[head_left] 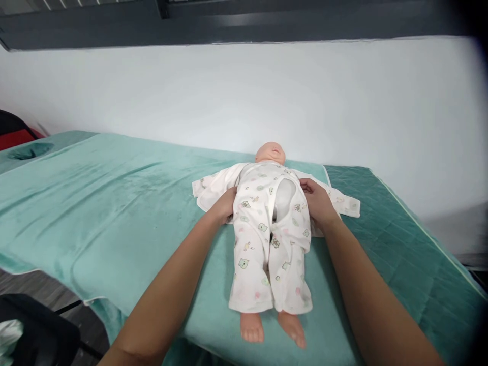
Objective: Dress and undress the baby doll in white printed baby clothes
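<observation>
A baby doll (270,152) lies on its back, head away from me and bare feet toward me. It wears white baby pants (251,244) printed with small animals, with an open gap at the crotch showing a pale grey surface. The long-sleeved baby top (219,183) is spread out at both sides of the doll. My left hand (227,203) is closed at the left edge of the pants, its fingertips partly hidden by the cloth. On the opposite side, my right hand (317,201) has its bent fingers closed on the pants near the hip.
Under the doll is a light green cover (125,203), with a darker quilted green cover (396,239) to the right. A white wall (244,91) rises behind. At lower left stands a black object (38,330); a red and black item (17,132) is at far left.
</observation>
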Tool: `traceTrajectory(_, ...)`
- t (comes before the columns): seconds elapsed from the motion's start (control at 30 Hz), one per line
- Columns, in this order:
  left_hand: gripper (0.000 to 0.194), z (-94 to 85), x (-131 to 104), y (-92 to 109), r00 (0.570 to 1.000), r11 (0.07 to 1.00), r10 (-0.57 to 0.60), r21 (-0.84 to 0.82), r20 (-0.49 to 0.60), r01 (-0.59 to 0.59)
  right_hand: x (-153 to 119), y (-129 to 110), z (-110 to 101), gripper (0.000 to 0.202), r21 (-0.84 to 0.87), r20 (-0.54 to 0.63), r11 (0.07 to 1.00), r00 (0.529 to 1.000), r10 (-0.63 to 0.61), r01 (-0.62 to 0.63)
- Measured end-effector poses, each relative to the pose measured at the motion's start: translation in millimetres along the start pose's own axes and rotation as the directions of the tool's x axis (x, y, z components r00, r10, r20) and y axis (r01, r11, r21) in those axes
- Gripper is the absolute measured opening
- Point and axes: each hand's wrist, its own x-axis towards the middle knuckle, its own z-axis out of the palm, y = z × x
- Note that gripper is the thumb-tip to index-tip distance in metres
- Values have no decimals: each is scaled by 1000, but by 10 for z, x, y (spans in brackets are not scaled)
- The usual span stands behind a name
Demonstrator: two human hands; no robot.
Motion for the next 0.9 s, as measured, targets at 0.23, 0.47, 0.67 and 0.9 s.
traceTrajectory(0.23,21,0,43,-31,999,998,-40,-54,29,41,16,72,-75,14,-235,-205,971,979,-13,-37)
traceTrajectory(0.47,26,-8,88,-57,997,995,-70,-68,45,73,32,4,-145,15,-467,-49,880,996,75,-89)
traceTrajectory(0.67,25,-68,154,-84,986,981,-114,-141,125,131,29,-103,-148,25,-355,134,927,975,178,-121)
traceTrajectory(0.9,29,-77,35,-16,988,991,-30,-124,151,49,-106,-240,-177,32,-146,223,984,965,136,-104)
